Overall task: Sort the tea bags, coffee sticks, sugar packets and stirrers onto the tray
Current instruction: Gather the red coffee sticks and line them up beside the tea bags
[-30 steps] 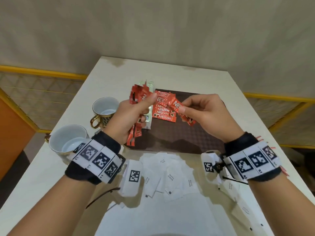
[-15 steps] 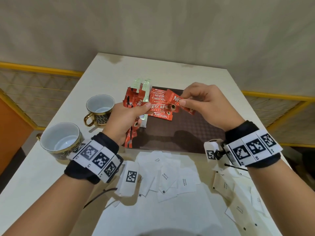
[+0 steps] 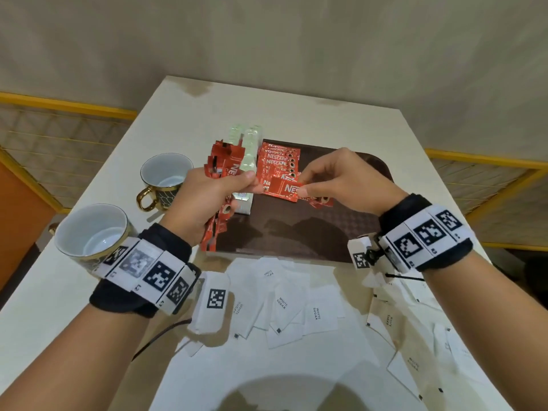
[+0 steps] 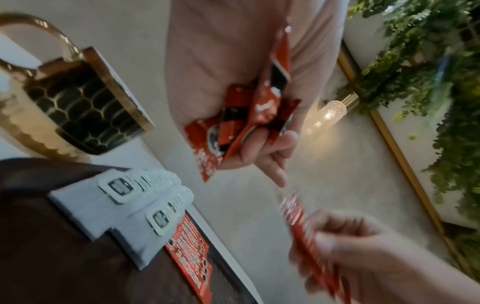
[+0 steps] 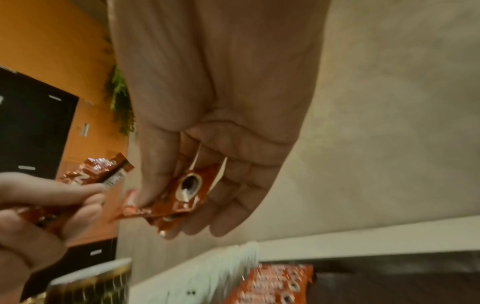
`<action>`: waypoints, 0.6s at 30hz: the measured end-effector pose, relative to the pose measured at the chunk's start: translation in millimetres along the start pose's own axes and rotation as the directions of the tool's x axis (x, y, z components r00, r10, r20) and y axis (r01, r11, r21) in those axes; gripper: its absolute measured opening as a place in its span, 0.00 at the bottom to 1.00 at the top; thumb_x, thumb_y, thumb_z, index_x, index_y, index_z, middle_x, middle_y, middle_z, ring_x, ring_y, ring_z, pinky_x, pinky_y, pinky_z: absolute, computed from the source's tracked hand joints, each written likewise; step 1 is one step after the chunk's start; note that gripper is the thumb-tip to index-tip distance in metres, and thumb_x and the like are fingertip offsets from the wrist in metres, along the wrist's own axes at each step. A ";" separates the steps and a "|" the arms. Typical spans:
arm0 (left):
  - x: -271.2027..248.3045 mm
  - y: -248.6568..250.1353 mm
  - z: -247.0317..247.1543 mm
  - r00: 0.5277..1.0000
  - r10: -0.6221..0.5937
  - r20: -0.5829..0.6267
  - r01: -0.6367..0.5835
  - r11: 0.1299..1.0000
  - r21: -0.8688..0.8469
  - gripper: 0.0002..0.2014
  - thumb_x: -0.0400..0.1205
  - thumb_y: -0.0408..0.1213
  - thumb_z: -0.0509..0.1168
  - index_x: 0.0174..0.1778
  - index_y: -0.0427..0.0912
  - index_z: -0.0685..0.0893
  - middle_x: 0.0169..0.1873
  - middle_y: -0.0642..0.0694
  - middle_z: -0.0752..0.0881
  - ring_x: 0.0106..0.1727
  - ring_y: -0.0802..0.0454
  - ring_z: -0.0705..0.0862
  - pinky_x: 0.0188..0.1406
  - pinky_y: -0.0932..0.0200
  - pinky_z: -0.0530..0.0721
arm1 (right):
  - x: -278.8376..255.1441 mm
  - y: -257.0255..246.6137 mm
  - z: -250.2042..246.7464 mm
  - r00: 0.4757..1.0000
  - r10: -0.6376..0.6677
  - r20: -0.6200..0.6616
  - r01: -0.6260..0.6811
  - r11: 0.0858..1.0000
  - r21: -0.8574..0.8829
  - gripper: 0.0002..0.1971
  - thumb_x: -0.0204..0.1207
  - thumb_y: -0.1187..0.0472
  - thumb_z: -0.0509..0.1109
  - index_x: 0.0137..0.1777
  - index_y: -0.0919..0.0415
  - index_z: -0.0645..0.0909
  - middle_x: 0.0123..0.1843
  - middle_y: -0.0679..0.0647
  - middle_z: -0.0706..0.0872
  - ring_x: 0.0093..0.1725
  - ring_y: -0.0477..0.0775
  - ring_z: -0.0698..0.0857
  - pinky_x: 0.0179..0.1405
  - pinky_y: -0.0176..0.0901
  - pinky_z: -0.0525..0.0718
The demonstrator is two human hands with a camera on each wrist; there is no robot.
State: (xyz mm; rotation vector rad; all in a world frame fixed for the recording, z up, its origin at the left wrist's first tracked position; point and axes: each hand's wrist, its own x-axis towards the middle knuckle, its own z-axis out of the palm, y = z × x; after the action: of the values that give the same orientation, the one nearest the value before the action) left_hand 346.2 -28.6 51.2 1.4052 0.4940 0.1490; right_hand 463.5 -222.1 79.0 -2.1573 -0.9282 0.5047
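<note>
My left hand (image 3: 213, 197) grips a bunch of red coffee sticks (image 3: 221, 173) above the left edge of the dark brown tray (image 3: 296, 232). Close beside it, my right hand (image 3: 335, 179) pinches a red coffee stick (image 3: 283, 189) between thumb and fingers over the tray. In the right wrist view the pinched stick (image 5: 187, 193) shows its cup picture. More red coffee sticks (image 3: 278, 158) lie stacked at the tray's far left, beside pale green packets (image 3: 249, 146). White sugar packets (image 3: 284, 304) lie scattered on the table in front of the tray.
Two gold-trimmed cups stand left of the tray, one nearer (image 3: 92, 232) and one farther (image 3: 166, 176). The white table (image 3: 296, 111) ends at a wall behind. More sugar packets (image 3: 415, 336) lie at the near right, under my right forearm.
Both hands stayed above the tray's left part. The stick in my right hand has turned flatter and sits a little lower and closer to my left thumb.
</note>
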 end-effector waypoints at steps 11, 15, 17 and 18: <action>5.2 -5.1 -21.1 0.985 -0.012 -0.169 0.006 0.999 -0.037 0.08 0.80 0.39 0.72 0.51 0.40 0.88 0.43 0.44 0.93 0.24 0.64 0.83 0.27 0.68 0.77 | 81.8 54.0 45.9 0.982 0.184 -0.038 -0.184 0.903 -0.388 0.04 0.72 0.68 0.77 0.42 0.64 0.85 0.40 0.56 0.87 0.30 0.45 0.83 0.26 0.27 0.77; 2.8 -5.8 -21.5 0.985 -0.019 -0.170 0.013 0.999 -0.033 0.06 0.80 0.39 0.71 0.49 0.41 0.88 0.43 0.44 0.93 0.24 0.64 0.83 0.31 0.65 0.75 | 93.4 61.4 52.0 0.981 0.193 -0.019 -0.181 0.881 -0.438 0.03 0.73 0.70 0.74 0.41 0.63 0.86 0.39 0.55 0.87 0.36 0.52 0.85 0.31 0.32 0.78; 1.7 -6.8 -21.7 0.985 -0.026 -0.170 0.020 0.999 -0.037 0.05 0.80 0.38 0.71 0.46 0.42 0.88 0.43 0.43 0.93 0.24 0.64 0.84 0.32 0.65 0.75 | 97.1 61.9 49.6 0.985 0.173 -0.013 -0.160 0.875 -0.456 0.02 0.73 0.67 0.76 0.44 0.62 0.87 0.41 0.55 0.86 0.40 0.52 0.83 0.40 0.37 0.79; 1.6 -7.1 -21.8 0.985 -0.030 -0.171 0.024 0.999 -0.039 0.04 0.80 0.38 0.71 0.46 0.42 0.88 0.43 0.43 0.93 0.25 0.64 0.84 0.32 0.65 0.75 | 98.5 62.2 48.4 0.987 0.160 -0.009 -0.146 0.871 -0.469 0.03 0.73 0.65 0.77 0.46 0.61 0.88 0.43 0.54 0.86 0.43 0.51 0.83 0.45 0.38 0.78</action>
State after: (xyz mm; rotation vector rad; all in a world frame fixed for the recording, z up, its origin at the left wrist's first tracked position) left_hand 337.2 -9.5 42.1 1.3553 0.6491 0.2575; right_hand 529.1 -156.1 -6.1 -2.6855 -0.9750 0.4183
